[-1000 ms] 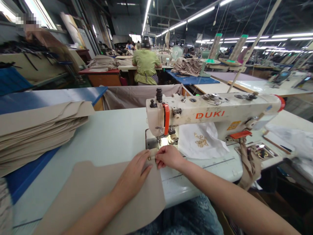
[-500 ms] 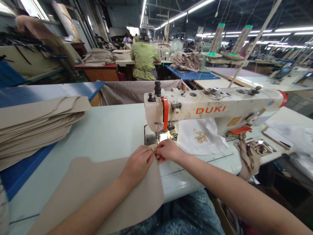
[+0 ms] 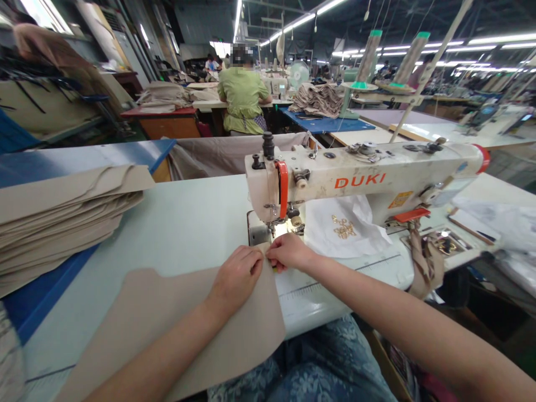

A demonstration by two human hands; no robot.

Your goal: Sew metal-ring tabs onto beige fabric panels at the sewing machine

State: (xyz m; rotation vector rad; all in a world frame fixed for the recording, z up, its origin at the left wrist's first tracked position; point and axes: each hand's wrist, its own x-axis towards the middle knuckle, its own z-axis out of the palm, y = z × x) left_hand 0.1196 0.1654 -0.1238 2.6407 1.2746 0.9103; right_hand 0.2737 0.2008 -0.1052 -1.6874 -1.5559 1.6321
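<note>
A large beige fabric panel [image 3: 247, 335] lies on the pale sewing table, its front edge hanging toward my lap. My left hand [image 3: 240, 273] is closed on the panel's upper right corner, fingers pinched together. Right beside it, my right hand [image 3: 288, 252] pinches at the same corner; a small yellow-green bit shows under its fingers, too small to name. Both hands are just in front of the needle area of a white sewing machine [image 3: 318, 181] with an orange lever guard. The machine's lamp lights the spot behind my fingers.
Stacked beige panels [image 3: 71, 212] lie at the left. White cloth with small gold metal pieces [image 3: 344, 228] rests under the machine arm. Beige straps [image 3: 425, 257] hang by a metal tray [image 3: 454, 245] at the right. A person in green [image 3: 243, 97] sits ahead; thread cones [image 3: 368, 58] stand behind.
The view has shifted slightly. Both hands stay at the panel's corner, and the yellow-green bit now shows under my right fingers.
</note>
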